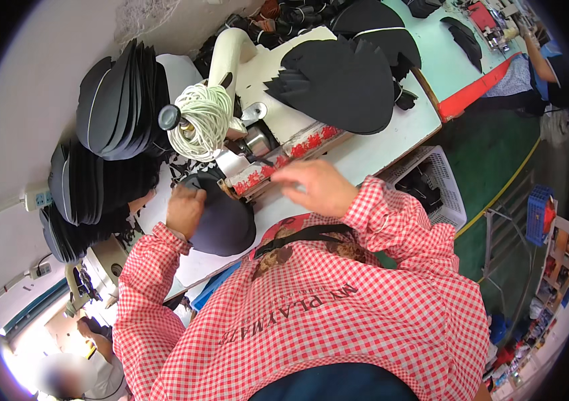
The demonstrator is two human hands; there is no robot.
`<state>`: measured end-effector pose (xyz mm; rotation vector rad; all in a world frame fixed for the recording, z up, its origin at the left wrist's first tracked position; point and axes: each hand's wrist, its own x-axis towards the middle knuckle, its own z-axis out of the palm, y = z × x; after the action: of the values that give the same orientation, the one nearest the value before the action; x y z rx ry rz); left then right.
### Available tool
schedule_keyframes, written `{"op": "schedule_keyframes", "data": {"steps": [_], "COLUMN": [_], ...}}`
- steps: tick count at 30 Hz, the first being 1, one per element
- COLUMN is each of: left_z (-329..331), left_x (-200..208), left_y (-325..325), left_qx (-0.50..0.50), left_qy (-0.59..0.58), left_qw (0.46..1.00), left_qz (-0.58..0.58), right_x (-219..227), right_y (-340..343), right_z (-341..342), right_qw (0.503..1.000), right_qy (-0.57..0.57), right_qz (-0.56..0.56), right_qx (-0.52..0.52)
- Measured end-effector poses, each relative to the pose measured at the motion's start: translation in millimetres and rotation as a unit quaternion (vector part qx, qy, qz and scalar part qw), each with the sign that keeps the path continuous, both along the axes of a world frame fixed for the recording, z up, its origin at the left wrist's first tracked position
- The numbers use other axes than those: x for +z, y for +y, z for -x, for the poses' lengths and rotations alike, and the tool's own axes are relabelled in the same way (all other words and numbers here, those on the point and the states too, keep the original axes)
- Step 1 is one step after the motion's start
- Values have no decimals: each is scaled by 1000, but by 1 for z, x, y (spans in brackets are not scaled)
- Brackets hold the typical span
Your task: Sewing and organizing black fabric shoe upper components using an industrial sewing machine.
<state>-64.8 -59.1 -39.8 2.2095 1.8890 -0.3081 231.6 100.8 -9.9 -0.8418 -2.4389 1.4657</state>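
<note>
Beside the machine, a rounded dark sheet piece (223, 224) lies at the table's edge, possibly more than one layer. My left hand (185, 211) has its fingers curled down on the upper left part of this piece, gripping it. To the right, my right hand (319, 190) hovers in front of the machine bed's red-patterned edge (308, 145), fingers stretched toward the left and nothing visible in them. A cream machine (227, 57) with a metal roller part (257, 142) stands just beyond both hands. A coil of pale cord (199, 123) hangs on it.
A fanned stack of black pieces (344, 83) rests on the machine's table. More black stacks (124, 100) stand along the left wall. A white plastic basket (448, 190) sits at the right on the green floor (491, 150). Other people work at far right and lower left.
</note>
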Motion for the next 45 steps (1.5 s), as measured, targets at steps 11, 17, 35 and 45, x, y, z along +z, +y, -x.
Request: {"op": "schedule_keyframes", "data": {"steps": [11,17,35,45], "left_z": [-25,3,-78,-65], "left_x": [51,43,43,26], "left_y": [64,77,77,82], "left_qx": [245,408,298,416], "left_qy": [-530,-587,-565,-478], "left_qw": [723,584,739,747], "left_qz": [370,383,213,198], "right_x": [-10,-8,5,5], "right_y": [-30,-55,16,7], "right_z": [31,66,-7,7], "right_qw": [982,906,993,967], "right_qy": [110,113,88,115], "right_qz": [153,406,-7,-90], "right_qx": [16,34,-80,-208]}}
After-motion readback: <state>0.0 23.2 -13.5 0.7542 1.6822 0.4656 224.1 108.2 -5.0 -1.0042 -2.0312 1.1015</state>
